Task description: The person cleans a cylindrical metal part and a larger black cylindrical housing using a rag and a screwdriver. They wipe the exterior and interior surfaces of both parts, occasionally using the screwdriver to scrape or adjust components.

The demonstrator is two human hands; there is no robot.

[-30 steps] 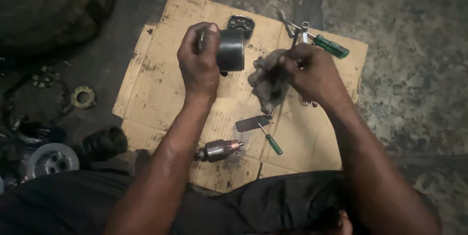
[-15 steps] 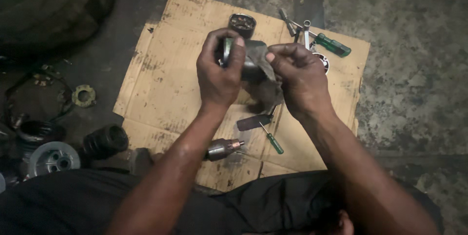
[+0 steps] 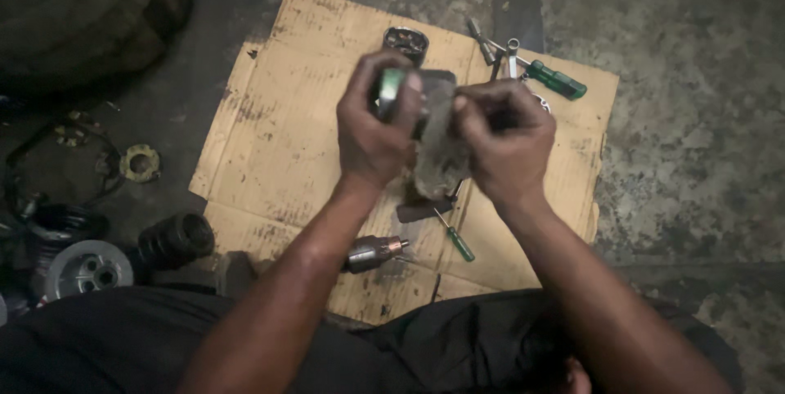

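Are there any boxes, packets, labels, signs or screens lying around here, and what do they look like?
Flattened cardboard sheet: spread on the concrete floor under the hands and tools; roughly rectangular, tan, with dark oily stains. It may once have been a box.
Labels, signs, screens: none to be seen on the floor or on the parts.

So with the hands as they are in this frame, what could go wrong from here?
The left hand grips the dark metal cylinder in mid-air while the right hand presses a grimy rag on it; a greasy grip could slip and drop it onto the small screwdriver or armature lying on the cardboard below. The hanging rag hides the right fingertips, so a finger might catch a sharp edge.
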